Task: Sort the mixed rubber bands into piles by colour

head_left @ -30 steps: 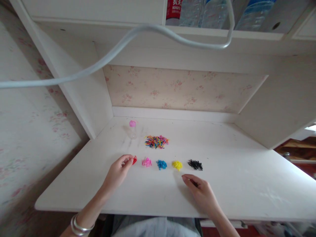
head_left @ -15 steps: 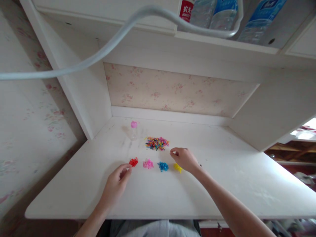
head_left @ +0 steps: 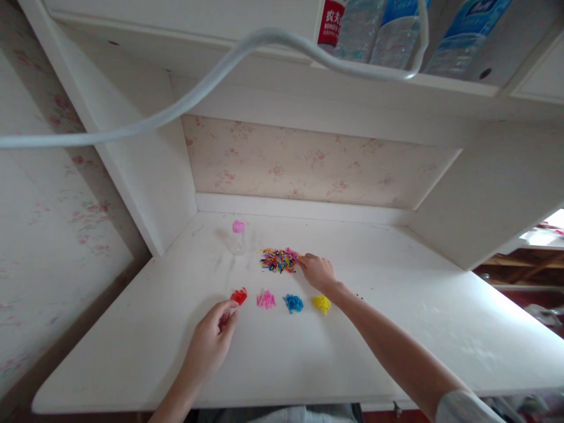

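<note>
1. Floral wallpaper (head_left: 286,164) at the back, tabletop (head_left: 264,358) in front of it, bottles (head_left: 356,32) on the shelf above.
2. Mixed pile (head_left: 279,260) of small colored bands sits a bit left of mid-tabletop, nearer the back edge than the sorted row. Long axis runs left-right, roughly parallel to the front edge.
3. Right hand (head_left: 318,272) is the nearer one: fingertips at the pile's right end, so the pile lies directly left of them. Fingers bunched; can't tell if they pinch a band.
4. Left hand (head_left: 217,325) loosely curled, fingertips at the near-left side of the red pile (head_left: 239,296). Grip unclear.
5. Row toward the front edge, left to right: red, pink pile (head_left: 266,299), blue pile (head_left: 293,303), yellow pile (head_left: 322,304). Right forearm passes just beside yellow.
6. Pink-capped jar (head_left: 238,242) upright, back-left of the mixed pile.
</note>
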The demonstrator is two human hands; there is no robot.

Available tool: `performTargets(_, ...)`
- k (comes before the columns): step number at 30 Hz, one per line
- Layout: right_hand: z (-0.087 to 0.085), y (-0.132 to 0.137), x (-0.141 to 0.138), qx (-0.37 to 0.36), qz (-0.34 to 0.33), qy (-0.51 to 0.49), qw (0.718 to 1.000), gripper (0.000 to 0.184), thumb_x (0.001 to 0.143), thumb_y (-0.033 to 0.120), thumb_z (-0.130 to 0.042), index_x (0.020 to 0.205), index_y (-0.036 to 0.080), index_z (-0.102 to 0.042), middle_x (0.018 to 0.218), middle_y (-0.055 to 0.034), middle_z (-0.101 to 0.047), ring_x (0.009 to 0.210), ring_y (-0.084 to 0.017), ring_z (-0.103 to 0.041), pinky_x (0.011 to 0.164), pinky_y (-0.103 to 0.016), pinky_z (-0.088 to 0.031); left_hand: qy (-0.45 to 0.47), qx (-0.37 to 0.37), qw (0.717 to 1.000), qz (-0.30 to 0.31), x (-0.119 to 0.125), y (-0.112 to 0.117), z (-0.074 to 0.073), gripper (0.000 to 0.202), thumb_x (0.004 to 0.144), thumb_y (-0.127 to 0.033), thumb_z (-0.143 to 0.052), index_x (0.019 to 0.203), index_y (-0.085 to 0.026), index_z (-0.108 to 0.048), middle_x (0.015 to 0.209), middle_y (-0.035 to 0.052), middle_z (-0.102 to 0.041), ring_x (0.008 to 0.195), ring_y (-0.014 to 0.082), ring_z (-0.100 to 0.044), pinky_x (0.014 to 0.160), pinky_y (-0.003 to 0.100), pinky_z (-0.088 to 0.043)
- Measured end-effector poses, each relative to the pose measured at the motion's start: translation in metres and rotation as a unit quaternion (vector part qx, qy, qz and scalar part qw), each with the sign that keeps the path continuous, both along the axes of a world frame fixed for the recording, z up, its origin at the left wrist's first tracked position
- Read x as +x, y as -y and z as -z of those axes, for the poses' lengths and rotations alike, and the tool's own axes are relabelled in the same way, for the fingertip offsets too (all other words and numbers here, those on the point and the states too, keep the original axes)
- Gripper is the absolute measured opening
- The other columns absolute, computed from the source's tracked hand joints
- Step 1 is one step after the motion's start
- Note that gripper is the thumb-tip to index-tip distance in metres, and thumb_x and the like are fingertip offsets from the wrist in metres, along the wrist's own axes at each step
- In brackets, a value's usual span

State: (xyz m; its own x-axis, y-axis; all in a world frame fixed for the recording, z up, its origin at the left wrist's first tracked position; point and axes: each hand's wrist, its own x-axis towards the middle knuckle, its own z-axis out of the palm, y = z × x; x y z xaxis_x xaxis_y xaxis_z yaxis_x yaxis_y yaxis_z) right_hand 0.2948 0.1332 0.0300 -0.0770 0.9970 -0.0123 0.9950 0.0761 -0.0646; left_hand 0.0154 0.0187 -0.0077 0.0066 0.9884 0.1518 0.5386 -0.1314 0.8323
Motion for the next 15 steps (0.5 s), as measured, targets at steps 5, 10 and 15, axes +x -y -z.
performTargets(5, 0.000, -0.003, 0.004, 0.012, -0.016, -0.024, 1.000, 0.036, 0.095, 0.036, -0.029, 0.107, 0.025, -0.061, 0.108, -0.0059, -0.062, 0.093, -0.018, -0.059, 0.073, -0.026, -0.038, -0.010, 0.004, 1.000, 0.003, 0.001, 0.000, -0.002, 0.030, 0.085, -0.040, -0.044, 0.101, -0.020, -0.059, 0.071, 0.0006, -0.061, 0.064, 0.0163, -0.058, 0.062, 0.026, -0.046)
performTargets(10, -0.004, -0.008, 0.013, 0.034, -0.019, -0.062, 0.997, 0.035, 0.094, 0.031, -0.030, 0.100, 0.019, -0.063, 0.104, -0.0071, -0.065, 0.090, -0.016, -0.059, 0.069, -0.023, -0.036, -0.013, 0.013, 1.000, -0.002, 0.003, 0.000, -0.002, 0.030, 0.084, -0.040, -0.044, 0.099, -0.020, -0.060, 0.069, 0.0002, -0.059, 0.061, 0.0157, -0.057, 0.059, 0.025, -0.045)
performTargets(15, -0.004, -0.011, 0.021, 0.056, -0.021, -0.092, 0.994, 0.033, 0.091, 0.027, -0.035, 0.090, 0.017, -0.066, 0.094, -0.0065, -0.068, 0.083, -0.015, -0.060, 0.066, -0.022, -0.034, -0.027, 0.024, 0.999, -0.002, 0.002, 0.000, 0.000, 0.030, 0.085, -0.040, -0.043, 0.099, -0.020, -0.060, 0.065, -0.0016, -0.055, 0.058, 0.0147, -0.055, 0.057, 0.024, -0.044)
